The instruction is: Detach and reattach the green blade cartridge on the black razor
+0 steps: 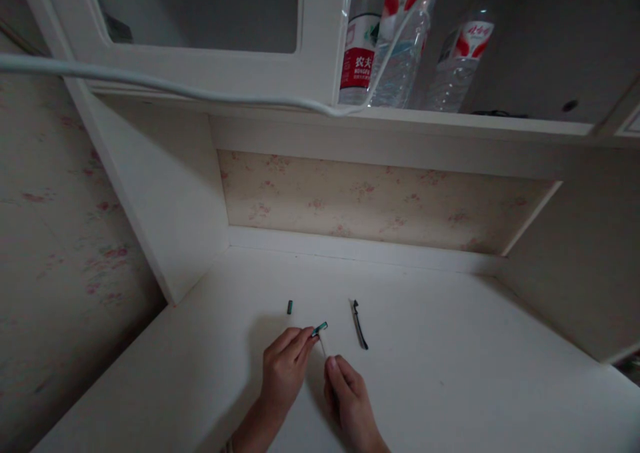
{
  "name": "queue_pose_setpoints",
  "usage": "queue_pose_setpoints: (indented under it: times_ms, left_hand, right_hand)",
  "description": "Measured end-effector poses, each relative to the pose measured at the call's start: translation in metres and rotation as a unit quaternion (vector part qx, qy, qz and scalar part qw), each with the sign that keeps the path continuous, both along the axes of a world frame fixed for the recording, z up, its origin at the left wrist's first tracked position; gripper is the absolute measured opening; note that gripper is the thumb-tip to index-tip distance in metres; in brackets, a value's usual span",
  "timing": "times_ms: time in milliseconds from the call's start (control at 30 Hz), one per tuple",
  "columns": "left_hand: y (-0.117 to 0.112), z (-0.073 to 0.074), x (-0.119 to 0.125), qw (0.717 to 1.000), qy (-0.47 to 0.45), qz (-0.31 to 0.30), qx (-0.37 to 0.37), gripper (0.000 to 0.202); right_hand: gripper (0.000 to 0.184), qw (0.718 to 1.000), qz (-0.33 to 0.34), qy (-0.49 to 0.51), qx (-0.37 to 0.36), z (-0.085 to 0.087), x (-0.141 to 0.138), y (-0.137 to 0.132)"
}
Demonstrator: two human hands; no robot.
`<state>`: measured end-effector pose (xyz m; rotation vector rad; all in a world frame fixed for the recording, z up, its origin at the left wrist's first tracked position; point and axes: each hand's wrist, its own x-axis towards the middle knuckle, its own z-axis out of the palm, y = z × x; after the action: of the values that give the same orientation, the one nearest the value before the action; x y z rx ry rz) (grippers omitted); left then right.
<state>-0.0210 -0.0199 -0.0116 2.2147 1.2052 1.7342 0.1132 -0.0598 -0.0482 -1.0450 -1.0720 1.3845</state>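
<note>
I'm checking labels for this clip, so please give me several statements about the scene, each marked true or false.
1. The left hand holds a green piece. True.
2. The right hand holds a white stick. True.
3. Nothing lies beyond the hands. False: a black handle and a loose green piece lie on the desk.
4. The black handle lies right of the loose green piece. True.
5. Only books stand overhead. False: bottles stand in the cabinet.

A home: floral wallpaper (370,203)
</note>
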Motion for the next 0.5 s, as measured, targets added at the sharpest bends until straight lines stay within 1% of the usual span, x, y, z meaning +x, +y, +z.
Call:
queue_pose_setpoints:
  times_ms: [267, 333, 433, 500]
  left_hand:
    - [0.002, -0.005, -0.002, 1.0, 0.011, -0.001, 0.007, 0.017]
    - [0.002, -0.005, -0.002, 1.0, 0.009, -0.001, 0.009, 0.017]
    - [0.001, -0.004, -0.001, 1.0, 0.006, -0.006, 0.013, 0.017]
    - [0.001, -0.004, -0.001, 1.0, 0.006, -0.007, 0.012, 0.017]
  right_hand:
    - [0.048, 1.0, -0.004, -0.024, -0.005, 0.008, 0.001, -0.001]
    - [0.048, 1.0, -0.015, -0.024, -0.01, 0.009, 0.002, 0.001]
    - [0.048, 0.998, -0.049, -0.028, -0.019, 0.012, 0.005, 0.002]
    - [0.048, 0.998, -0.053, -0.027, -0.021, 0.014, 0.005, 0.002]
